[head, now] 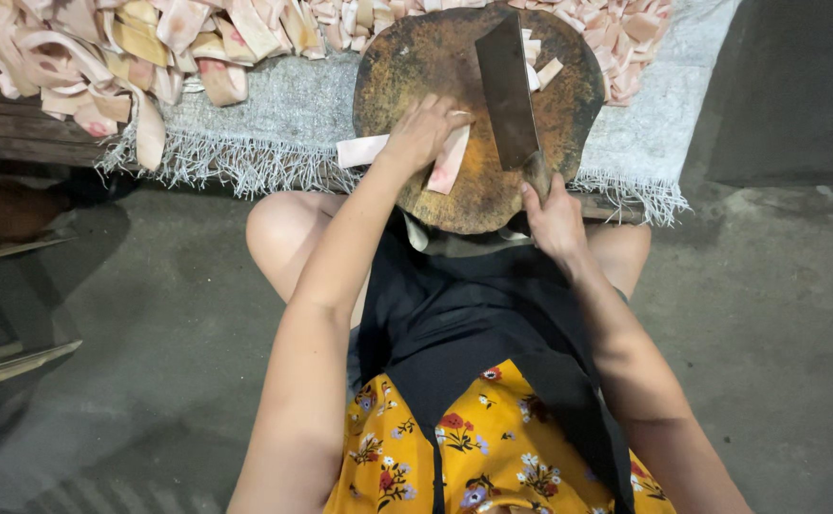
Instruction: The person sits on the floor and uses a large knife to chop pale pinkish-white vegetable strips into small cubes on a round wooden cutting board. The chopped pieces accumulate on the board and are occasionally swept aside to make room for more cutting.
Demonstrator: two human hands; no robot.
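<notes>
Left hand (423, 133): rests on the board, fingers curled over a pale strip, pressing it down near the board's middle.
Strip (448, 162): long, pale pink, lies on the board slanting toward the near edge, partly under the left hand; a second strip (361, 149) sticks out left past the board's rim.
Right hand (555, 221): at the near right edge of the board, fingers closed around the cleaver's handle.
Cleaver (507, 90): broad dark blade, raised over the right half of the board, its length running from near to far, just right of the left hand.
Board (407, 67): round, dark, rust-stained, sits on the cloth in front of the person's knees.
Cut pieces (540, 62): a few short bits lie on the far right part of the board, beside the blade.
Cloth (283, 114): grey, fringed, spread over a low wooden bench (17, 133).
Pile (102, 48): many pale strips heaped on the cloth, far left and far right of the board.
Floor (769, 314): grey concrete, near side.
</notes>
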